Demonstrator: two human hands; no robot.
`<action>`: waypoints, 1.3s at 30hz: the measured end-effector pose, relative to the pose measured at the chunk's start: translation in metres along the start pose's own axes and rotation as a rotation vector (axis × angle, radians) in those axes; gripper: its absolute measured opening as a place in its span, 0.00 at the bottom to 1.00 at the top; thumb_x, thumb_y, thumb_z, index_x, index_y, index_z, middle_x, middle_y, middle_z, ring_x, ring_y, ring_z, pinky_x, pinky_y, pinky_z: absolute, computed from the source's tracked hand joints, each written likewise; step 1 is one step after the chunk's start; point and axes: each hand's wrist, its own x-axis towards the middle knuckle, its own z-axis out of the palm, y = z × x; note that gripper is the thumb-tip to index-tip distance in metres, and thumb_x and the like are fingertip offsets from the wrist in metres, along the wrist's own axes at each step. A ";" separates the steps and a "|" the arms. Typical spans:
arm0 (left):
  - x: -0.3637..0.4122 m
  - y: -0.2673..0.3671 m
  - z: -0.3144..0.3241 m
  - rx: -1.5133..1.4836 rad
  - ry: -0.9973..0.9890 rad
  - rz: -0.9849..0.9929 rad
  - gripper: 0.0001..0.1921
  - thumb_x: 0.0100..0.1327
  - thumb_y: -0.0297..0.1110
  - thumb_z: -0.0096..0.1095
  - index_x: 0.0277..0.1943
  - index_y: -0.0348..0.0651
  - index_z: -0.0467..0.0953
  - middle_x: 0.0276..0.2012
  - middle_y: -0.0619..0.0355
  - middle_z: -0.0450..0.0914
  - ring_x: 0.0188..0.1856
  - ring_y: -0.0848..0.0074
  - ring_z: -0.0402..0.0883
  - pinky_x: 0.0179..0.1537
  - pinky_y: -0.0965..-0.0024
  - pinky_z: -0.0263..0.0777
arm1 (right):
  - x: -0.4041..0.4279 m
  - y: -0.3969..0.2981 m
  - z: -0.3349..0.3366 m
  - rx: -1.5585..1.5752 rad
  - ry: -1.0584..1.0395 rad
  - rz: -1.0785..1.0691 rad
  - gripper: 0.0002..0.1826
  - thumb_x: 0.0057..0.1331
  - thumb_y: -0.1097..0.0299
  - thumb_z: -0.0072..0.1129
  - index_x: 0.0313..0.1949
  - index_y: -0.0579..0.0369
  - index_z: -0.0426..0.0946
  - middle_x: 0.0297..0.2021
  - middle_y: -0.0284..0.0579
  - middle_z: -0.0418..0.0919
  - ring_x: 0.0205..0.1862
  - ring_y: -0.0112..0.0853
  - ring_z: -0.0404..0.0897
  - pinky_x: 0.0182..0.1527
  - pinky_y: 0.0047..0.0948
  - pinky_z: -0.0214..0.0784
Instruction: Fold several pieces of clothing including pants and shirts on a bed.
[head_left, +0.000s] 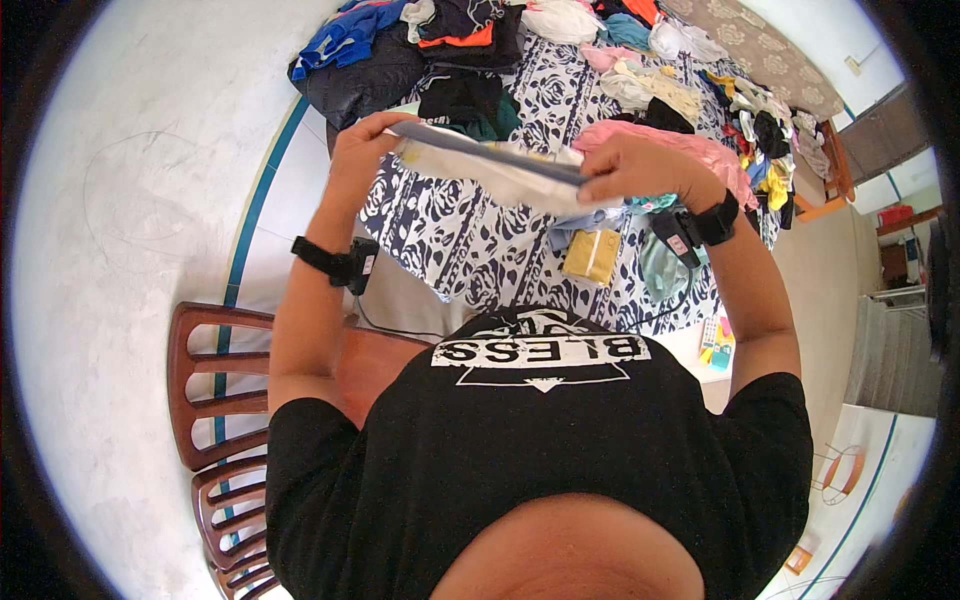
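Observation:
Between my two hands a white cloth garment with a grey-blue band (480, 161) is stretched above the patterned tablecloth (420, 225). My left hand (367, 150) pinches one end of the band, and my right hand (622, 172) grips the other end. The garment's lower part is blurred, and its exact kind cannot be told. Under and beyond it lie dark folded clothes (457, 97). A pink garment (697, 157) lies behind my right hand. Nearer my body are a yellow packet in clear wrap (592, 256) and a pale green cloth (661, 262).
Clothes piles line the far side: a blue garment (352, 34), a black padded one (360, 82), white ones (562, 21) and a mixed heap (769, 142) at the right. Wooden chairs (225, 382) stand at the left by the wall. Cables hang from the devices on both wrists.

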 end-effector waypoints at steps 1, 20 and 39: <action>-0.005 0.008 -0.003 -0.338 -0.046 -0.258 0.11 0.53 0.21 0.49 0.36 0.34 0.78 0.35 0.58 0.79 0.36 0.79 0.76 0.42 0.78 0.67 | -0.003 -0.011 0.005 -0.136 -0.100 0.105 0.14 0.55 0.61 0.62 0.32 0.61 0.79 0.21 0.38 0.75 0.25 0.25 0.74 0.30 0.24 0.65; -0.007 -0.067 0.013 0.925 0.115 -0.290 0.22 0.54 0.52 0.57 0.39 0.40 0.70 0.34 0.42 0.79 0.37 0.50 0.77 0.38 0.54 0.70 | 0.004 -0.020 0.056 -0.615 0.109 -0.082 0.07 0.47 0.63 0.64 0.22 0.52 0.81 0.44 0.34 0.77 0.63 0.43 0.57 0.59 0.62 0.41; -0.031 -0.054 0.037 0.478 -0.643 -0.249 0.23 0.50 0.26 0.62 0.52 0.45 0.73 0.41 0.52 0.79 0.41 0.68 0.79 0.44 0.68 0.73 | 0.015 -0.001 0.062 -0.427 0.409 -0.070 0.07 0.48 0.78 0.51 0.27 0.55 0.77 0.31 0.42 0.75 0.40 0.39 0.72 0.45 0.39 0.61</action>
